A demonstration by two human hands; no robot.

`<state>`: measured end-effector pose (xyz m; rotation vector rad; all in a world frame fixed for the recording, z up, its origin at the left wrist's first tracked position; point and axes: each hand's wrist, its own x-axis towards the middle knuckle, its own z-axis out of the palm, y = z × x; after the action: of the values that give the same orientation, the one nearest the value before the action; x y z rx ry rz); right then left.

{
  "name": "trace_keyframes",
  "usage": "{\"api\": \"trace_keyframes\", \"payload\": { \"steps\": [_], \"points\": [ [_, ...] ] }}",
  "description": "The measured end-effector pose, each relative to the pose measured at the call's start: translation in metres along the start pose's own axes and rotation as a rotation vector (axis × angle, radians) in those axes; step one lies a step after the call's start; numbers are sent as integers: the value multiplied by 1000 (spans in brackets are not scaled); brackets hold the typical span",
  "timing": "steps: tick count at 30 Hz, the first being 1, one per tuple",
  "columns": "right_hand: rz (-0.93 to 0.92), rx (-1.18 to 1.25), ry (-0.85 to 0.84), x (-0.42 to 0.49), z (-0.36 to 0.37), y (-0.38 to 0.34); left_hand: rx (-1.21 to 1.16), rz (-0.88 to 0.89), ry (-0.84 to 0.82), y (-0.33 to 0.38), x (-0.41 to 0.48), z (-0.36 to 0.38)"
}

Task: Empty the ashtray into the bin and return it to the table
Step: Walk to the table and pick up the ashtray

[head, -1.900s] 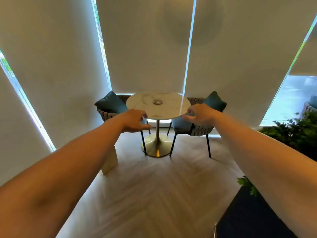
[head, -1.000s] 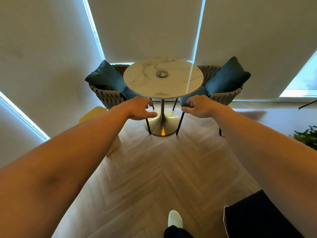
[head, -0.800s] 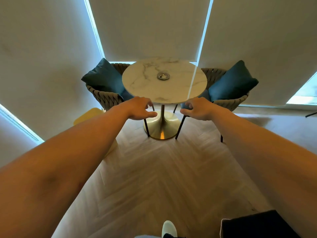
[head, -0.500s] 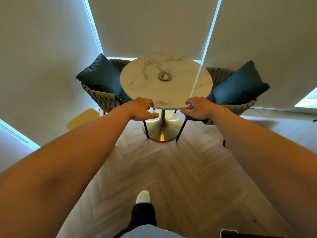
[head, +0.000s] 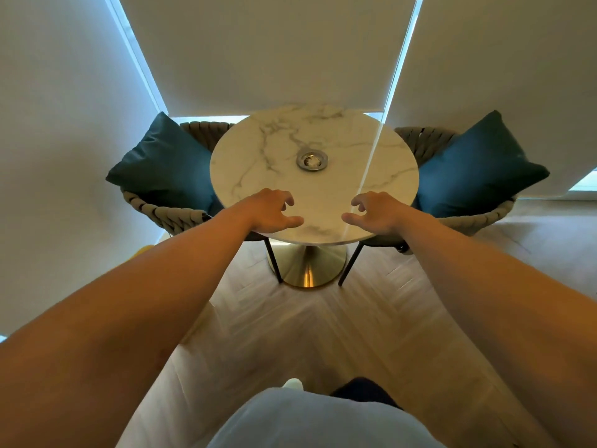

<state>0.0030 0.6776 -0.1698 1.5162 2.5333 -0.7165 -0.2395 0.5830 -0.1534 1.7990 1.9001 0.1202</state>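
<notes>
My fingers (head: 286,202) are spread and curled, gripping nothing, on both sides. My left hand (head: 271,211) hovers over the near edge of the table (head: 258,163), thumb pointing across toward my right hand (head: 376,211), which mirrors it with its own fingers apart and its thumb aimed back at the left. Whether either palm touches the marble I cannot tell.

Beyond my fingertips, roughly midway between the two hands and farther out toward the middle of the round top, sits the ashtray (head: 312,160), a small metal dish with pale bits in its bowl. Neither hand is touching it.

Past my left hand a woven chair (head: 161,211) holds a blue cushion (head: 164,169); past my right, another woven chair (head: 481,218) holds a second blue cushion (head: 478,166). Below my wrists the table's gold pedestal (head: 307,266) stands on a herringbone wood floor (head: 290,334). Closed blinds (head: 268,50) rise behind everything.
</notes>
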Motion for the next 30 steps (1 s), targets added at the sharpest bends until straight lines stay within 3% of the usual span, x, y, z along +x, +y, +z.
{"api": "trace_keyframes", "payload": {
  "steps": [21, 30],
  "points": [
    [-26, 52, -132, 254, -43, 65, -8, -165, -107, -44, 250, -22],
    [-10, 122, -218, 326, -29, 70, -48, -209, -144, -78, 322, -14]
  ]
}}
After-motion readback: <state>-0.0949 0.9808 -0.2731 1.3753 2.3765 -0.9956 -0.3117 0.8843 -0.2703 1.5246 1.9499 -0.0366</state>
